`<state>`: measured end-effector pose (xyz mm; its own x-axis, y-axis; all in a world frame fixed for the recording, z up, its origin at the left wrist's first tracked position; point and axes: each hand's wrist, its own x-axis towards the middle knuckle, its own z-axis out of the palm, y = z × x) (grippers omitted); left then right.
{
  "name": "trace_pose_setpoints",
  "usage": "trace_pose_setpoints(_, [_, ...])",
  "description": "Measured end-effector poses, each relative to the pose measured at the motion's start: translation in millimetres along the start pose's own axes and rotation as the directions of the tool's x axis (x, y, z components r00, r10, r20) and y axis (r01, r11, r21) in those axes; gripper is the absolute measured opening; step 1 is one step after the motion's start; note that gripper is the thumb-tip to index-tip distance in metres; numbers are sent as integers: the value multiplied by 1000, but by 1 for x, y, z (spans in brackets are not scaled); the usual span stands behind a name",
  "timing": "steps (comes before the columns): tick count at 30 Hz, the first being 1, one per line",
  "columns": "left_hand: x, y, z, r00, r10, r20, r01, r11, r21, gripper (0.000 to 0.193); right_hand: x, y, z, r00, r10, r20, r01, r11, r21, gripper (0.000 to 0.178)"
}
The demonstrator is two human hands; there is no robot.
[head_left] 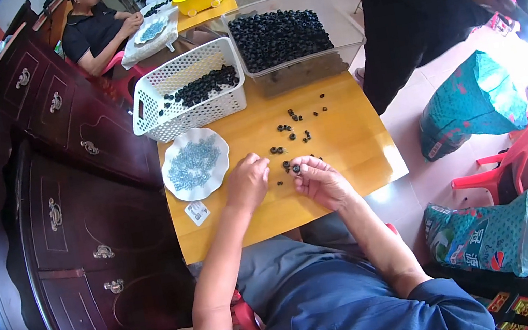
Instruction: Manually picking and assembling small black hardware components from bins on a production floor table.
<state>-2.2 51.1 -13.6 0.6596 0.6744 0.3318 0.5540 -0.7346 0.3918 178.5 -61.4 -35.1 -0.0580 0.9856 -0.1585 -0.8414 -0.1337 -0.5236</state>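
Observation:
Between the thumb and fingers of my right hand (324,184) is a small round black part (296,169) with an opening in its face. My left hand (249,182) is closed in a pinch just left of it, and what its fingertips hold, if anything, is too small to make out. Several loose black parts (292,137) lie scattered on the yellow wooden table (361,170) beyond my hands. Beside my left hand stands a white wavy-rimmed plate (174,187) bearing a heap of small clear bluish pieces (193,164).
A white perforated basket (155,128) and a clear bin (343,35), both with black parts, stand at the table's far side. Dark drawers (96,219) border the left. Teal bags (466,109) and a red chair (506,164) are right. One person sits far left; another stands right.

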Motion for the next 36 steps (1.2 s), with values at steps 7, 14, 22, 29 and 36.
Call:
trace_pose_setpoints(7, [1,2,0,1000,9,30,-12,993,116,5,0,-3,4,1000,-25,-12,25,1000,0,19])
trace_pose_setpoints(14, [-6,28,-28,972,-225,-74,154,840,-520,10,-3,-5,11,999,-23,-26,23,1000,7,18])
trace_pose_setpoints(22, [-12,55,-49,957,-285,55,217,574,-789,6,-3,-2,14,1000,-5,-12,4,1000,-25,19])
trace_pose_setpoints(29, [-7,68,-47,978,-97,-182,-42,772,-634,11,-8,-5,24,998,-63,16,65,994,-92,17])
trace_pose_setpoints(36, [-8,72,-50,976,-78,-203,-62,795,-603,12,-9,-3,26,993,-109,36,113,983,-146,16])
